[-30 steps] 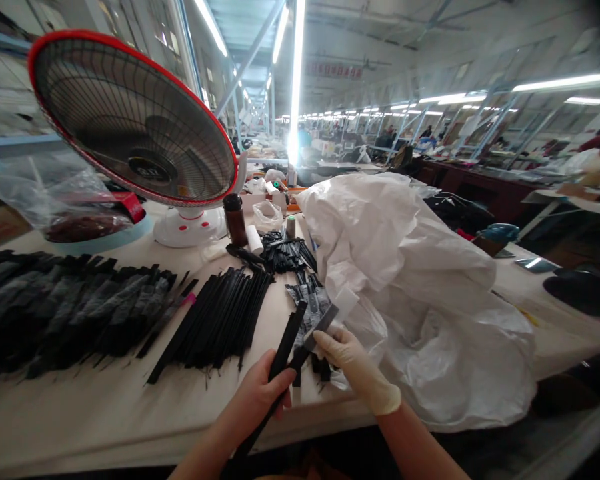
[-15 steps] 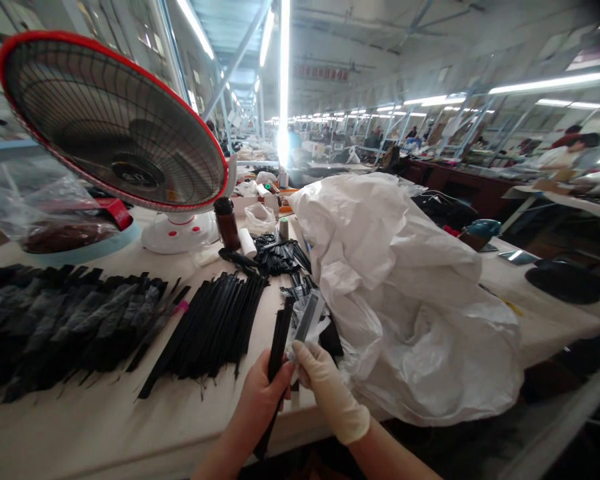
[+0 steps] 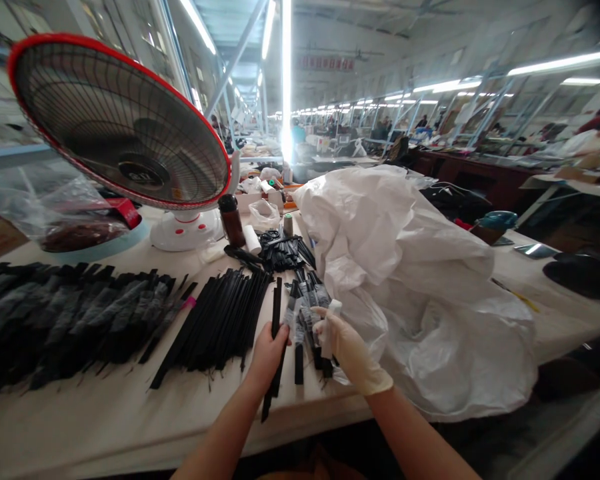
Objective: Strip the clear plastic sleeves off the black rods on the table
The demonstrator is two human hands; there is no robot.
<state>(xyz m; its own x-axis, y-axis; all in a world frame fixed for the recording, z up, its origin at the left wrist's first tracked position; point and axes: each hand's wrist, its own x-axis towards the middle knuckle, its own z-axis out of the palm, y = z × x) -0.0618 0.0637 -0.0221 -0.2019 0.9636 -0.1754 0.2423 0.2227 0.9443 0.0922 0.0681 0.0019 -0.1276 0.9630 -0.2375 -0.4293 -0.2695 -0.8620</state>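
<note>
Several narrow black strips [image 3: 277, 307], flat, straight-edged

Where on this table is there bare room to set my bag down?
Bare tabletop runs along the front edge, below the rows of black strips. A smaller patch lies right of the white sack, before the dark round object. It is crowded around the left hand and gloved right hand, among loose strips.

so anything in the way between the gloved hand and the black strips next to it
Nothing visible does: the gloved right hand is right up against the black strips. The big white sack lies to the hand's right, away from them.
</note>
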